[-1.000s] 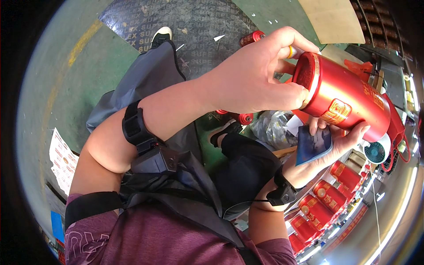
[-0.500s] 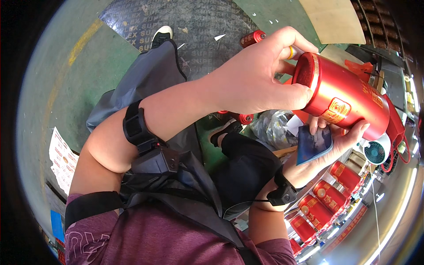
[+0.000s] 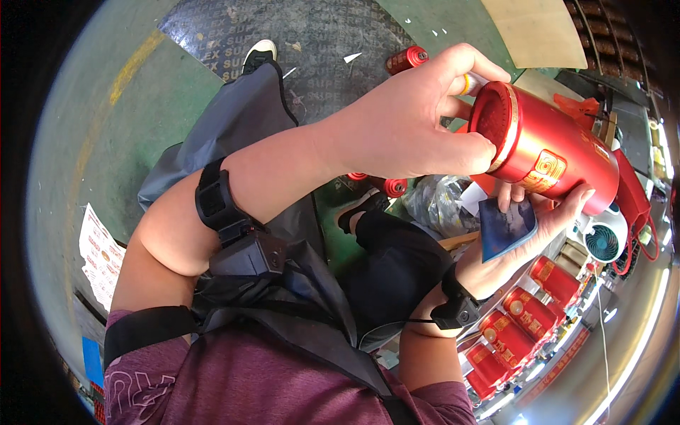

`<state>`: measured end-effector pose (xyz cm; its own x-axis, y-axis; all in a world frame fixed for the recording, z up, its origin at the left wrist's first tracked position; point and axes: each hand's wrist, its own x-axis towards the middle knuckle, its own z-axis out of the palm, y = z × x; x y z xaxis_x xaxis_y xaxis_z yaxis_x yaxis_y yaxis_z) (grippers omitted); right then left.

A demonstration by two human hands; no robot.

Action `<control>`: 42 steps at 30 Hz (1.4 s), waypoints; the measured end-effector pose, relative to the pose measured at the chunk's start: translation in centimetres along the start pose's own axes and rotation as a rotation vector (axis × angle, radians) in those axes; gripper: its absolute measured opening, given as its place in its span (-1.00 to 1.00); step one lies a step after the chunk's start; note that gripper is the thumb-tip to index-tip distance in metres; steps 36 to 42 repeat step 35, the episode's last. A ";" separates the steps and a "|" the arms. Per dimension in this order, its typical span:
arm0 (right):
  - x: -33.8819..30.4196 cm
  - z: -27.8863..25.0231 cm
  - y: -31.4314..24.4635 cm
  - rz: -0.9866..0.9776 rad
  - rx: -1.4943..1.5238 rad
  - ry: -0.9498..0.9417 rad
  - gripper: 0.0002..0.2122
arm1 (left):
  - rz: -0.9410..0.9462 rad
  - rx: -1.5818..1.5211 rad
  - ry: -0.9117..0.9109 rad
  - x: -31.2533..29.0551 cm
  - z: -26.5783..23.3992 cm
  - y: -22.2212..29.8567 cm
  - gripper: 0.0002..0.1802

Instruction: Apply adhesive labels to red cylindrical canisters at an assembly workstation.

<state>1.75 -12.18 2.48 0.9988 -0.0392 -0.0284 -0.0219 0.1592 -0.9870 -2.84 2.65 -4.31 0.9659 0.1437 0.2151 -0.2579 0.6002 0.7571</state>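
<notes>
A shiny red cylindrical canister (image 3: 572, 145) with a gold emblem lies tilted between my hands. My left hand (image 3: 418, 124) grips its near end, thumb on the rim and fingers over the top; one finger has a white and yellow band. Below the canister, my right hand (image 3: 542, 230) has its thumb against the far part of the side. Its curled fingers keep a dark blue, cloth-like piece (image 3: 506, 228) against the palm. Whether that piece touches the canister is hard to see.
Several red canisters (image 3: 513, 333) stand in rows at the lower right. A small white fan (image 3: 602, 237) sits beyond my right hand. A clear plastic bag (image 3: 439, 205) lies below the canister. More red canisters (image 3: 407, 60) are on the floor, with a wooden board (image 3: 535, 32) at the top.
The canister has turned slightly in my hands, its emblem shifting right and up. Its far end has dipped a little to the left. My right hand and the blue piece have moved slightly right.
</notes>
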 end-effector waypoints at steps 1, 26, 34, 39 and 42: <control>0.1 -0.1 0.0 0.000 0.002 -0.004 -0.49 | -0.007 0.008 0.004 0.0 0.1 0.1 -0.28; 0.9 -2.3 0.4 0.028 0.145 -0.079 -0.47 | -0.027 -0.027 -0.029 -0.3 0.5 1.1 -0.31; 1.0 -2.7 0.4 0.105 0.197 -0.080 -0.43 | 0.068 0.007 -0.037 -0.2 0.5 0.6 -0.32; 1.2 -3.0 0.4 0.135 0.213 -0.106 -0.42 | 0.073 0.004 -0.041 -0.2 0.5 0.6 -0.32; 1.2 -3.0 0.4 0.135 0.213 -0.106 -0.42 | 0.073 0.004 -0.041 -0.2 0.5 0.6 -0.32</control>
